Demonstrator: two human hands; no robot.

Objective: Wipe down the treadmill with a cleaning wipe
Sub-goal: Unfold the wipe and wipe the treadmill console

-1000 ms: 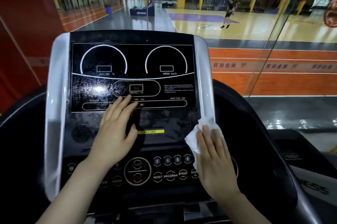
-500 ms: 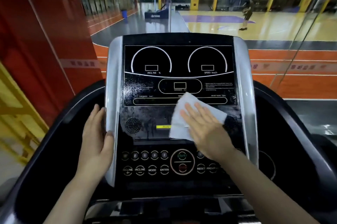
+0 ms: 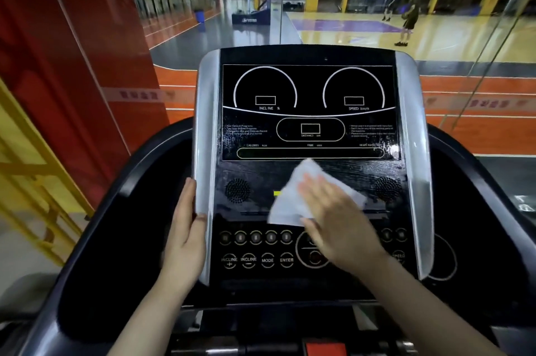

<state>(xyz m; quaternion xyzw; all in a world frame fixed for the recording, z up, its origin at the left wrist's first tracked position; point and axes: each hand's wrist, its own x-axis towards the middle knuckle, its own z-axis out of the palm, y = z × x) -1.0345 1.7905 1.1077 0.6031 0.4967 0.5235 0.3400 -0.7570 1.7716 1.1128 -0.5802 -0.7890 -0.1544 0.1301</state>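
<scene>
In the head view, the right hand (image 3: pixel 340 219) presses the white crumpled cleaning wipe (image 3: pixel 293 199) flat on the glossy black console of the treadmill (image 3: pixel 310 170). The wipe lies just below the display panel (image 3: pixel 310 112) and above the row of round buttons (image 3: pixel 255 237). The fingers of this hand are straight and slightly spread on the wipe; they are blurred, so the hand is probably in motion. Half a second ago the wipe lay at nearly the same place below the display, and one second ago it was at the right silver edge. So the wiping has passed from the edge to the middle band, which looks wet; the buttons likely remain to do.

The left hand (image 3: pixel 185 235) holds the left silver side rail (image 3: pixel 204 170) of the console as before, thumb on the front, the other fingers behind it.

Beyond the console, behind glass, is a basketball court (image 3: pixel 435 34) with a person (image 3: pixel 409 19), and a red wall (image 3: pixel 72 65) stands to the left.
</scene>
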